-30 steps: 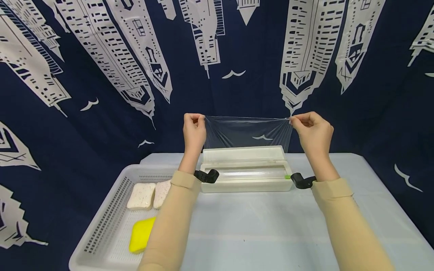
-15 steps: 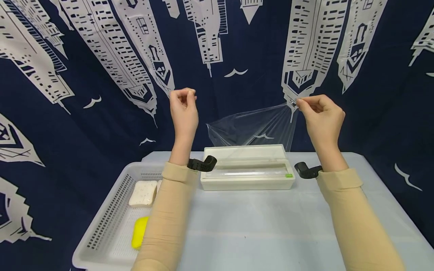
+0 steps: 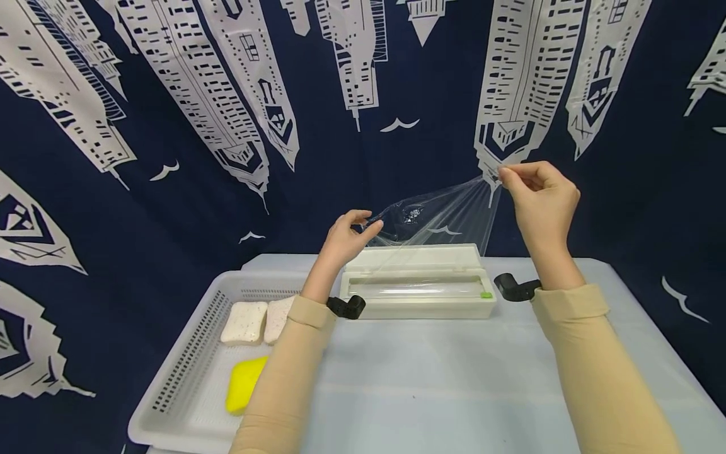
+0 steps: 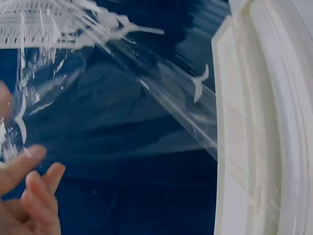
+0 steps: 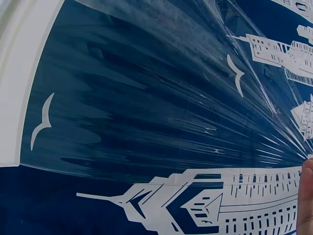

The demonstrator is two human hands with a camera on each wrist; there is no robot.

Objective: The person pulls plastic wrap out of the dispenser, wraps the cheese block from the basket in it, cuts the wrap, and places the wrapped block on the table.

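Clear plastic wrap (image 3: 437, 214) rises from a white dispenser box (image 3: 416, 309) whose lid stands up at the back. My right hand (image 3: 541, 198) pinches one corner of the wrap above the box's right end, and creases fan out from that grip in the right wrist view. At the wrap's loose left edge is my left hand (image 3: 346, 239), thumb and fingers apart. In the left wrist view its fingers (image 4: 41, 196) are spread beside the film (image 4: 146, 93); whether they touch it I cannot tell. A clear roll (image 3: 420, 289) lies inside the box.
On the left of the white table (image 3: 454, 391) stands a white perforated basket (image 3: 170, 378). It holds two pale speckled sponge-like blocks (image 3: 244, 323) and a yellow one (image 3: 246, 381), partly behind the left sleeve. A navy printed curtain (image 3: 397, 157) hangs behind.
My left hand lost its corner of the wrap, swung up and left, then came down and right to the film's loose edge with fingers apart. The right hand rose slightly, keeping its pinch.
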